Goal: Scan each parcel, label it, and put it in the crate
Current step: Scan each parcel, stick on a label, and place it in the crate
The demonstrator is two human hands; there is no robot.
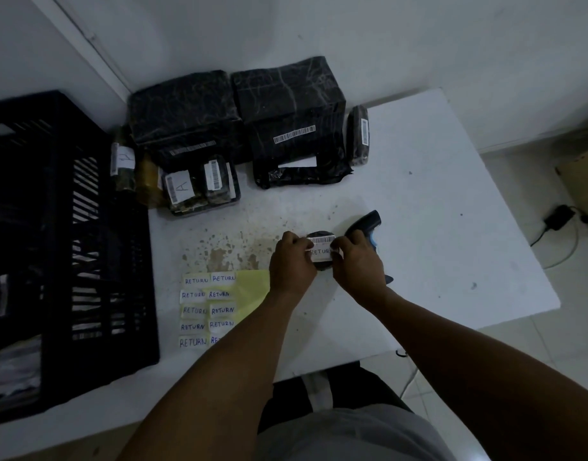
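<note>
Stained white table (419, 181) against white wall (352, 34); tiled floor (518, 181) beside.

- Left hand (291, 261), back up, fingers curled and pinching at its 3 o'clock edge.
- Right hand (357, 261) mirrors it, fingers pinching toward 9 o'clock.
- Both bare forearms reach in from 5 o'clock, converging, hands near but apart.
</note>
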